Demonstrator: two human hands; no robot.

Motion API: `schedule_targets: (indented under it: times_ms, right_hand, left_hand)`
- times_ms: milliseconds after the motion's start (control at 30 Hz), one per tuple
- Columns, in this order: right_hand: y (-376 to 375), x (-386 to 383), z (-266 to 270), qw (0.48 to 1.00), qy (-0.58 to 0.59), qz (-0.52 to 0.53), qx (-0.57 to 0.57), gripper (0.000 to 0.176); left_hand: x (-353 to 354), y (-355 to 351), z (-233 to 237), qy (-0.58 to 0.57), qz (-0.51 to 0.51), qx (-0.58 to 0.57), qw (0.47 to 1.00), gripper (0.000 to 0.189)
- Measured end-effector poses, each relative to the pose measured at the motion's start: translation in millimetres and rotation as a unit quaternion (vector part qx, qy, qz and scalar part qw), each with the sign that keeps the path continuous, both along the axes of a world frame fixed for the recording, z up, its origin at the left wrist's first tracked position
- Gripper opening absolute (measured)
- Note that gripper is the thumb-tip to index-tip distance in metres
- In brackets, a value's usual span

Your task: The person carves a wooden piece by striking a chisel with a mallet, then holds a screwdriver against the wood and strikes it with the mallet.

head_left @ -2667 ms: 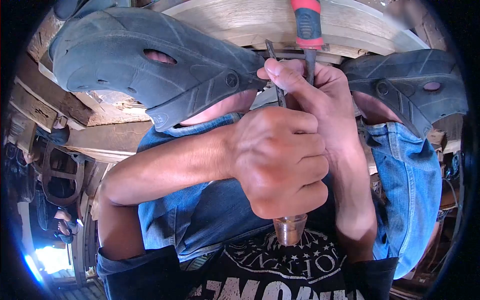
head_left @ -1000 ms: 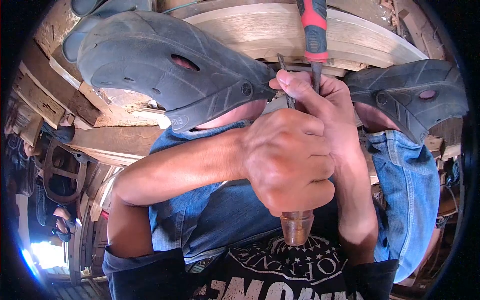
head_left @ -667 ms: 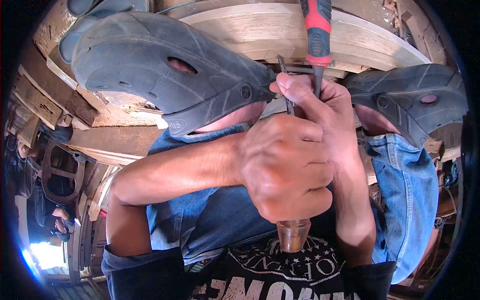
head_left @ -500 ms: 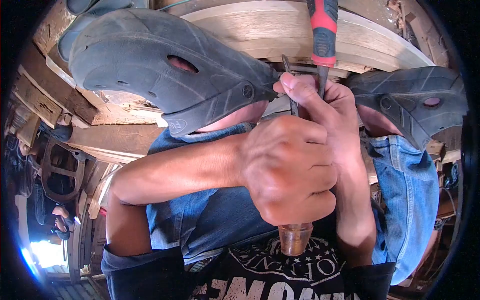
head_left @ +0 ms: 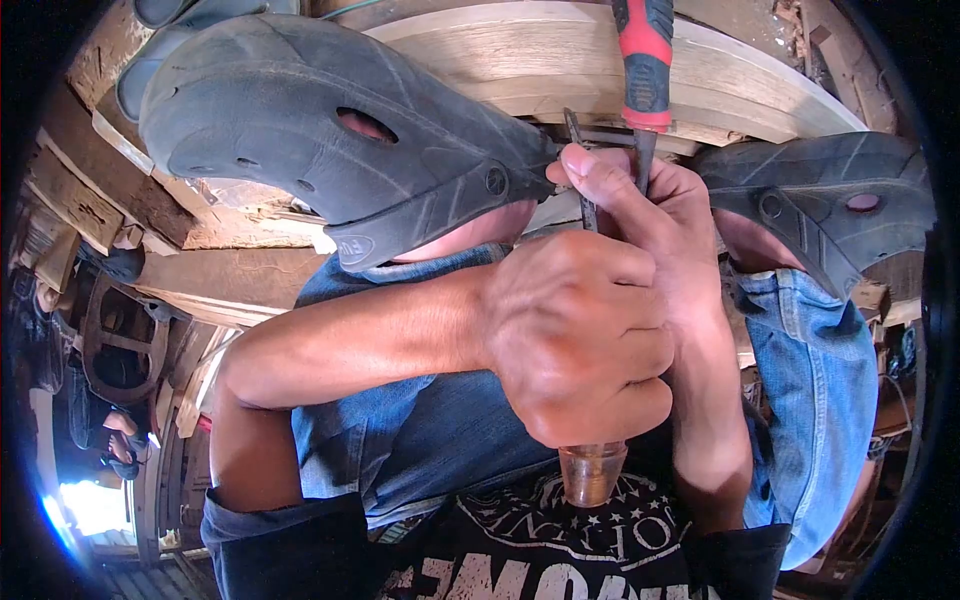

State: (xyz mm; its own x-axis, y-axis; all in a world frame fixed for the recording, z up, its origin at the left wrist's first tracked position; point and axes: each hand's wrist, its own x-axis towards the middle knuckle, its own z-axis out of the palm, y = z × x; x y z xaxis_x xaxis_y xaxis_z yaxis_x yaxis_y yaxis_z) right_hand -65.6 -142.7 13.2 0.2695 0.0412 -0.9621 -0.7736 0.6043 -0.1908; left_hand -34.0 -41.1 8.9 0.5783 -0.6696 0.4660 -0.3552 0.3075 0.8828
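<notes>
My left hand is closed in a fist around a tool with a translucent amber handle. The handle's end sticks out toward my chest. The tool's narrow metal blade shows past my fist, pointing away from me. My right hand is closed beside it, its thumb against the blade. Between the right fingers runs the metal shaft of a screwdriver-like tool with a red-and-black handle. Its tip is hidden in the hand. A pale, curved wooden piece lies beyond both hands.
Dark rubber clogs are on my feet, one either side of my hands. A wooden beam and scrap boards lie to the left. A dark frame with openings stands at far left. Part of another person shows beyond.
Both hands keep their hold. The amber handle's end and the red-and-black handle have shifted only very slightly.
</notes>
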Motion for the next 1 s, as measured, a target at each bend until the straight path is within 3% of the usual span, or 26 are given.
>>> schedule_targets:
  times_ms: [300,400,1000]
  right_hand:
    - [1,3,4,1.000,-0.026,0.001,0.001,0.022]
    - [-1,4,4,0.999,-0.021,-0.011,0.026,0.022]
    - [0,4,2,1.000,-0.024,0.016,-0.004,0.027]
  left_hand:
    - [16,12,13,0.063,-0.100,0.039,0.992,0.022]
    - [7,7,11,0.058,-0.036,0.030,0.997,0.022]
    - [10,7,7,0.026,-0.046,0.030,0.998,0.022]
